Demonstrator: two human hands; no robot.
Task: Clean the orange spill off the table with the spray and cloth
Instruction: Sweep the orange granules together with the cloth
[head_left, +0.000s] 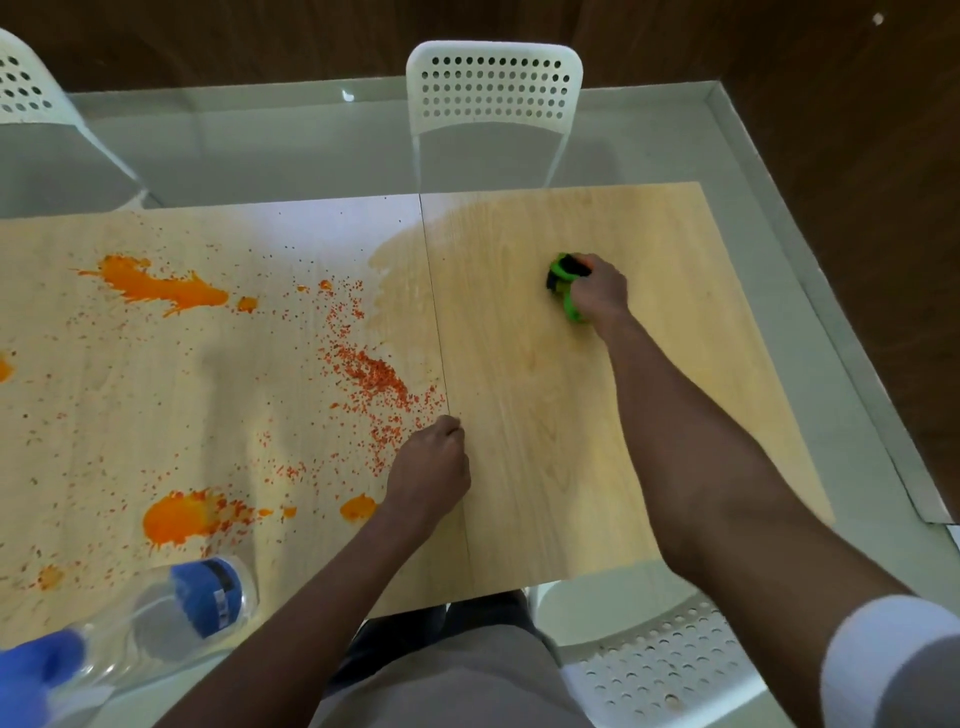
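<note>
Working on wood-grain tabletop (545, 441), seam running roughly 12-to-6 down the middle. Looking wet and wiped on the right panel; orange spill (166, 291) sitting entirely on the left panel, blobs at 10 and 8 o'clock, red-orange specks (374, 374) thickest just left of the seam. Lying on its side at 7 o'clock near the front edge: clear spray bottle (197, 603), blue label, long axis pointing about 2 o'clock. Resting at the seam, fingers curled, holding nothing visible: left hand (434, 467), nearer to both specks and bottle. Gripping green-and-black cloth (566, 283) at 1 o'clock, fingers wrapped over it, pressing down: right hand (600, 288). Spill lying toward 9 o'clock from cloth; open room across, nothing blocking. White chair (493, 88) beyond the far edge.
</note>
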